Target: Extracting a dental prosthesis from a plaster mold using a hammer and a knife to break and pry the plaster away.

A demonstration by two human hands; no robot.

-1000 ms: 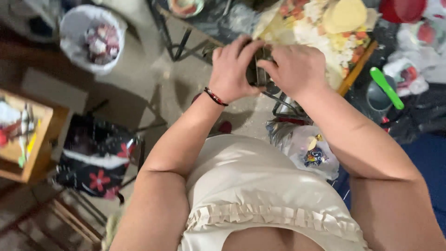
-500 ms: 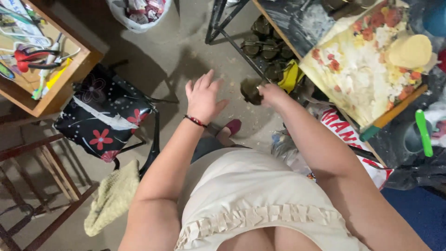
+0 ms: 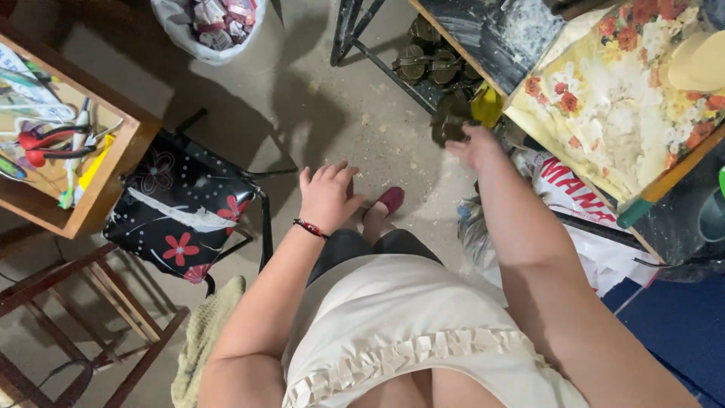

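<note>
While we lean over, our right hand [image 3: 476, 145] reaches to upper centre, fingers curled on a dark round tin [image 3: 451, 125] just below the stacked tins [image 3: 430, 60] under the bench [image 3: 529, 45]; whether it grips we cannot tell. Our left hand [image 3: 326, 195] hangs open, farther off, above the floor [image 3: 332, 113]. Half a second ago the tin sat lower, nearer us.

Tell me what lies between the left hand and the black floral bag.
Only bare concrete floor separates the left hand from the bag, in the head view.
</note>
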